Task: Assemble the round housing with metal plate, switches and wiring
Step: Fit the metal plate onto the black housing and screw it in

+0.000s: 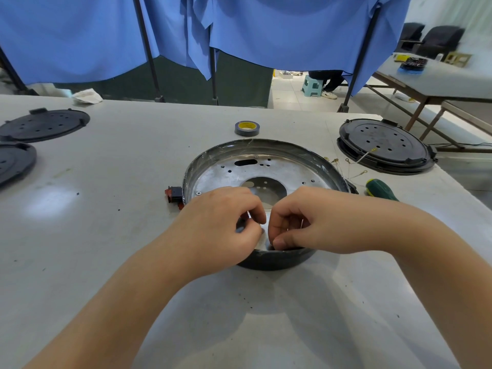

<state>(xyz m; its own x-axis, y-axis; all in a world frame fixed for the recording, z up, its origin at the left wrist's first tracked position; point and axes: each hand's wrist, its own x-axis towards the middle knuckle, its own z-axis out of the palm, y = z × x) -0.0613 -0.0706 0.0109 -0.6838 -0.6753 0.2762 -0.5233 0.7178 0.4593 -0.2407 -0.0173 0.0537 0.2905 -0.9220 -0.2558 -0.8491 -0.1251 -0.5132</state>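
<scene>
Sitting mid-desk (111,235): the round housing (266,146), dark rim up, metal plate (295,169) lying inside it. Curling over its near rim, both hands: left hand (221,225) and right hand (314,222), fingers bent and pinching something small and pale between them, too hidden to name. Poking out at the housing's left side, a red-and-black switch (174,194). Trailing off right, thin wires (356,162) near a green screwdriver handle (380,189). Lying beyond, a tape roll (247,128).
</scene>
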